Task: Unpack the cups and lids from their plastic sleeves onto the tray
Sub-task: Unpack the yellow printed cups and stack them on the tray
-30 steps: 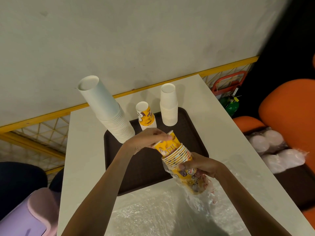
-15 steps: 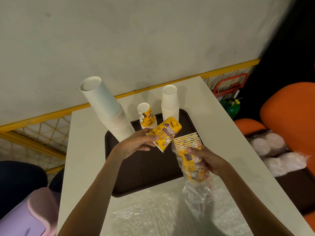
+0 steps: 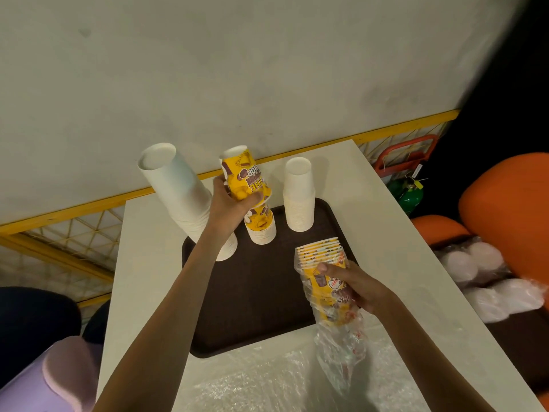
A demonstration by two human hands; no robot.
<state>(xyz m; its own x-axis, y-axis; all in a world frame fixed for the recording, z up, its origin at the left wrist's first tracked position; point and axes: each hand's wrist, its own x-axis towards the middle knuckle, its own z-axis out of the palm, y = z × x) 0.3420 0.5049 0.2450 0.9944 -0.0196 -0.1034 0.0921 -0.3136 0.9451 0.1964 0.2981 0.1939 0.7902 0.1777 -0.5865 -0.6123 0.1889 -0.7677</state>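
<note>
My left hand [image 3: 230,203] grips a yellow printed paper cup [image 3: 245,176], upside down, just above the short yellow cup stack [image 3: 261,227] on the dark brown tray [image 3: 252,292]. My right hand [image 3: 353,283] holds a stack of yellow cups in a clear plastic sleeve [image 3: 325,281] over the tray's right front corner; the sleeve's loose end hangs down. A tall leaning stack of white cups [image 3: 181,191] and a shorter white cup stack [image 3: 298,197] stand upside down at the tray's back.
The tray lies on a white table [image 3: 386,233] against a grey wall. Crumpled clear plastic [image 3: 267,382] covers the table's near end. Bagged white lids [image 3: 490,281] lie on an orange seat at the right. A green bottle [image 3: 411,194] stands beyond the table's right edge.
My left hand pulled one yellow cup out of the sleeved stack, turned it over and carried it back over the yellow stack on the tray. My right hand kept the sleeved stack.
</note>
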